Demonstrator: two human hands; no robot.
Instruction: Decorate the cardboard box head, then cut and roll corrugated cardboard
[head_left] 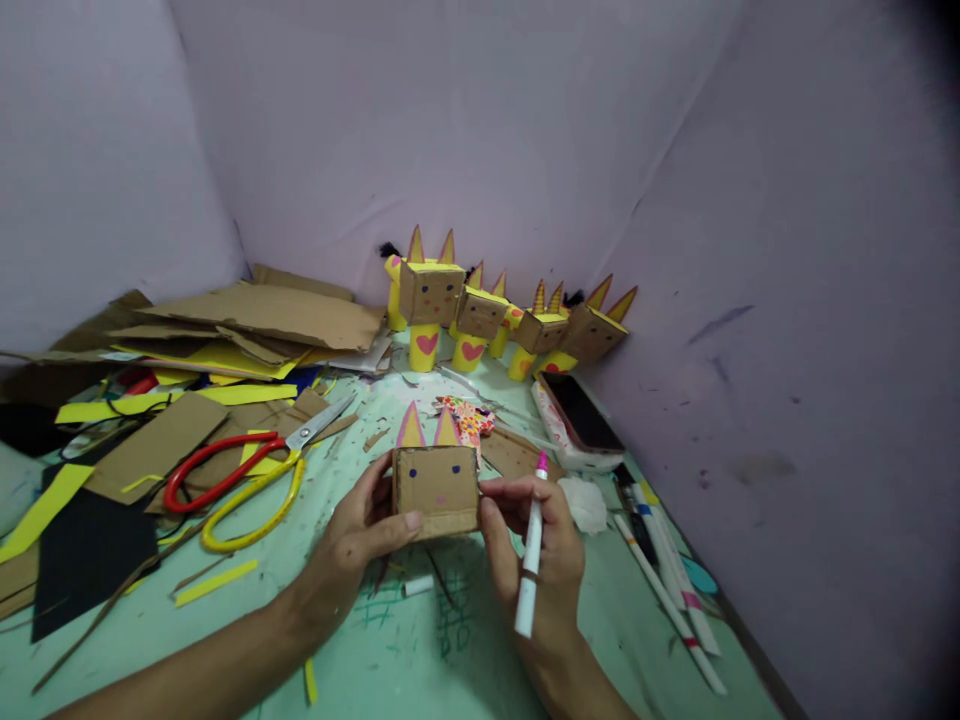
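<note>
A small cardboard box head (437,492) with two pointed yellow ears edged in pink faces the camera, bearing two blue eye dots and a pink mark below them. My left hand (358,528) grips its left side, thumb across the lower front. At the box's right edge are the fingertips of my right hand (541,540), which also holds a white marker (532,560), pink tip up and uncapped. A white cap (418,585) lies on the table just below the box.
Red and yellow scissors (291,450) lie left among cardboard scraps (255,315) and yellow strips. Several cardboard-headed figures (433,298) stand at the back. A phone (579,410) and several markers (671,605) are on the right; patterned paper (472,420) lies behind the box.
</note>
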